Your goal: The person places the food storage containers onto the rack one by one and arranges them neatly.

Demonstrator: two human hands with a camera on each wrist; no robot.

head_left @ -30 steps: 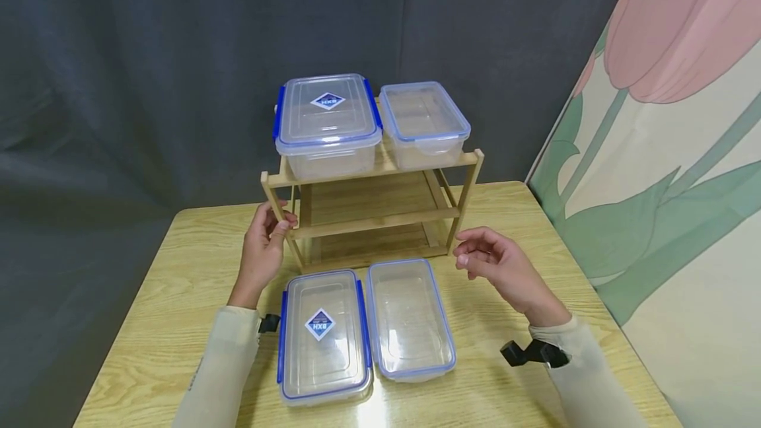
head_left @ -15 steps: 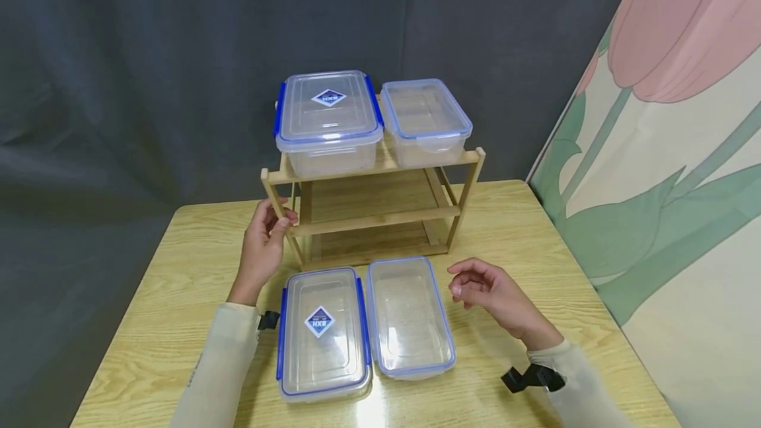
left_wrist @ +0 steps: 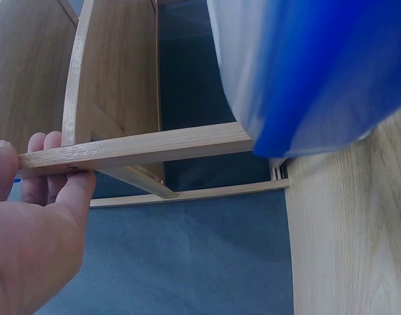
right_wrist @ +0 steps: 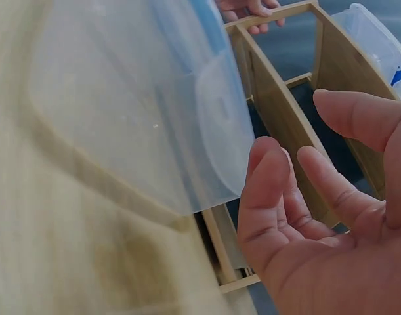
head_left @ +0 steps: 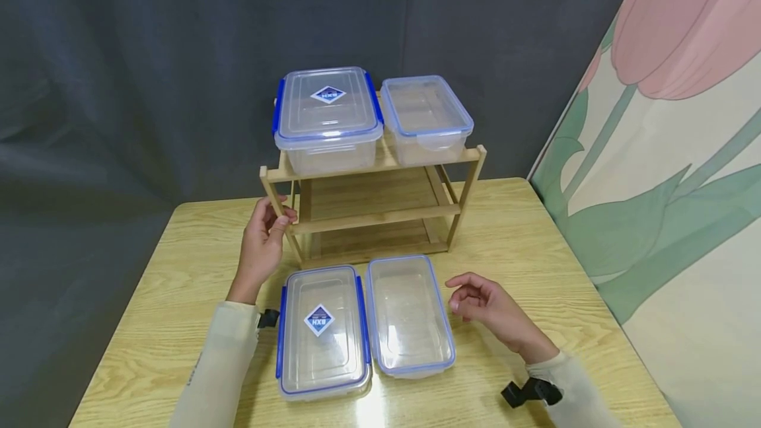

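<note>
My left hand (head_left: 261,249) grips the front left post of a wooden three-tier rack (head_left: 380,218). Fingers and thumb close around that post (left_wrist: 154,146) in the left wrist view. Just right of a clear lidless-looking food container (head_left: 410,309), my right hand (head_left: 496,316) hovers with loosely bent fingers and holds nothing. Thumb and fingertips stand apart in the right wrist view, near the container's side wall (right_wrist: 121,118). Beside it on the table lies another clear container (head_left: 324,362), with a lid, blue side latches and a diamond label.
On the rack's top shelf stand a lidded container (head_left: 329,124) with blue latches and a smaller clear one (head_left: 425,114) with a light blue rim. A dark curtain (head_left: 178,84) hangs behind the table (head_left: 148,322); a tulip-patterned cloth (head_left: 684,183) is at the right.
My right hand has come down toward me and slightly left, from near the rack's right leg to beside the front right container. The left hand stays on the post.
</note>
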